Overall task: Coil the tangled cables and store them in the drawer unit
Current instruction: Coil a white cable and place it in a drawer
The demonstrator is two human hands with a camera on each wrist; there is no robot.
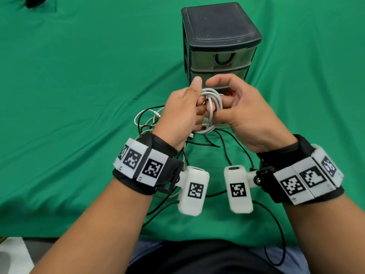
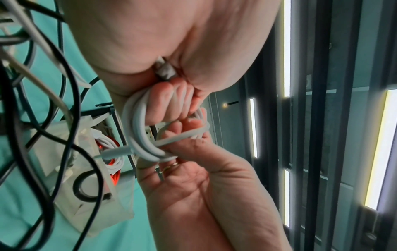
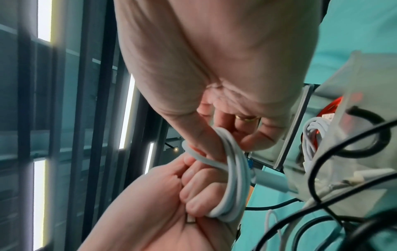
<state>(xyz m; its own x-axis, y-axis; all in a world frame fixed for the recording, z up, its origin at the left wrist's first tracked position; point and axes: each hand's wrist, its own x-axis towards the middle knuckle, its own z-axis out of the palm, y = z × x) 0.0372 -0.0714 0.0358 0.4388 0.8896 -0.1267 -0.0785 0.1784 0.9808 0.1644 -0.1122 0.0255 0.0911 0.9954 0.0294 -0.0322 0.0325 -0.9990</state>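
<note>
A white cable (image 1: 213, 103) is coiled in loops round the curled fingers of my left hand (image 1: 198, 98), which grips it just in front of the black drawer unit (image 1: 219, 32). My right hand (image 1: 227, 99) pinches a loose strand of the same cable beside the coil. The left wrist view shows the coil (image 2: 139, 132) on my left fingers (image 2: 169, 103), with my right hand (image 2: 189, 178) holding the strand crossing it. In the right wrist view that strand loops over my right index finger (image 3: 199, 135), next to the coil (image 3: 236, 178). A connector peeks out of the left palm.
A tangle of black and white cables (image 1: 147, 120) lies on the green cloth (image 1: 79, 95) under my hands. The unit's bottom drawer (image 2: 71, 169) stands pulled out, with red and white coils (image 2: 111, 152) in it. A black coil (image 1: 225, 58) shows through the top drawer.
</note>
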